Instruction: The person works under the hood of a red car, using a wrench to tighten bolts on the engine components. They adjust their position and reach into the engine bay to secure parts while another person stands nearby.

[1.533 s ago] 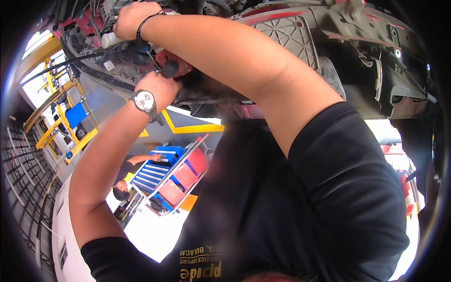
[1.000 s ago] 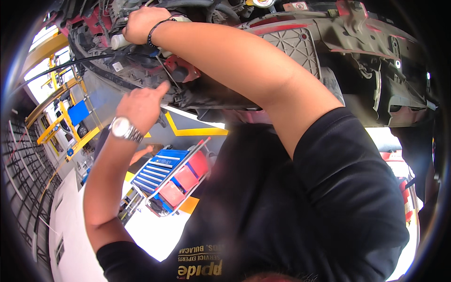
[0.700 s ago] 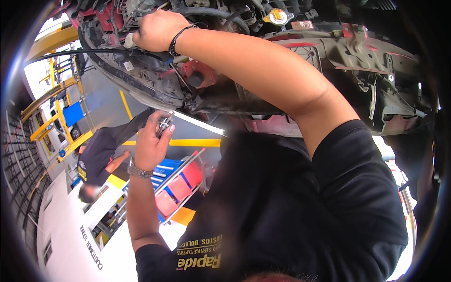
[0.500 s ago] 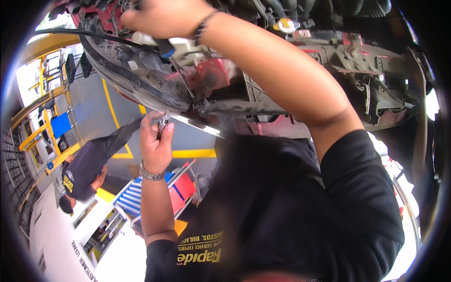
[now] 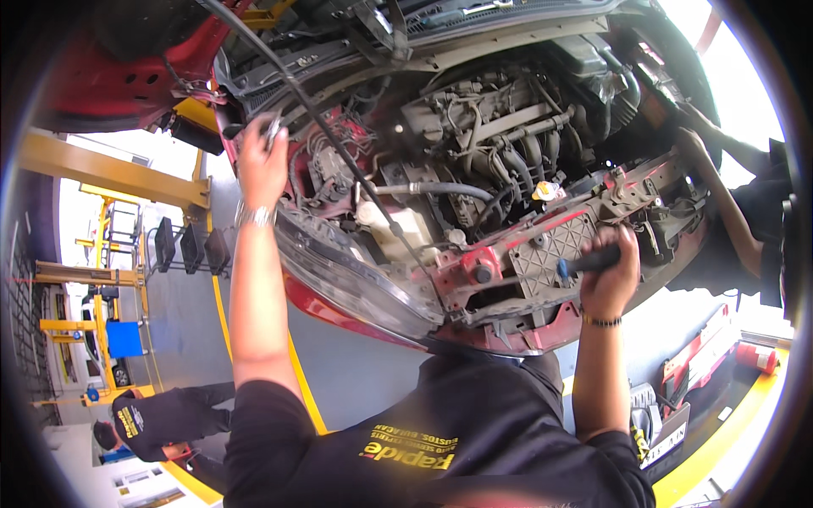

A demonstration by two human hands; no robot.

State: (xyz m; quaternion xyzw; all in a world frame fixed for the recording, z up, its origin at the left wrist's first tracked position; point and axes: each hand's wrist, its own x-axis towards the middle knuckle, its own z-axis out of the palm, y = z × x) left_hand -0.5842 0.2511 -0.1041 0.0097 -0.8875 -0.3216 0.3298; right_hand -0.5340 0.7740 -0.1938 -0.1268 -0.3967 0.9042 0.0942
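Your left grip [image 5: 261, 169], at ten o'clock in the head view, is pinched narrow on a small silvery metal piece [image 5: 273, 131], blurred too much to name, held up before the near edge of the engine bay. Your right grip [image 5: 616, 275], at three o'clock, is wrapped around a dark tool [image 5: 595, 257] whose blue end points toward nine; it hangs in front of the lattice plate [image 5: 542, 254], and you cannot tell from this angle whether it touches. As for progress, the bay lies open, with the prop rod [image 5: 294, 85] slanting down from eleven o'clock to the middle, the engine [image 5: 508, 127] exposed at one o'clock, and the white reservoir [image 5: 402, 233] and headlight [image 5: 347, 262] both in place. Judging by both full hands, work looks under way rather than finished; how much remains the view does not settle. Against the frame half a second ago, your right arm no longer crosses the bay, your left hand has risen from below the headlight, and far more of the engine shows. A co-worker [image 5: 165, 423] remains toward eight o'clock, and another person's forearm [image 5: 720, 186] now shows clearly between two and three.
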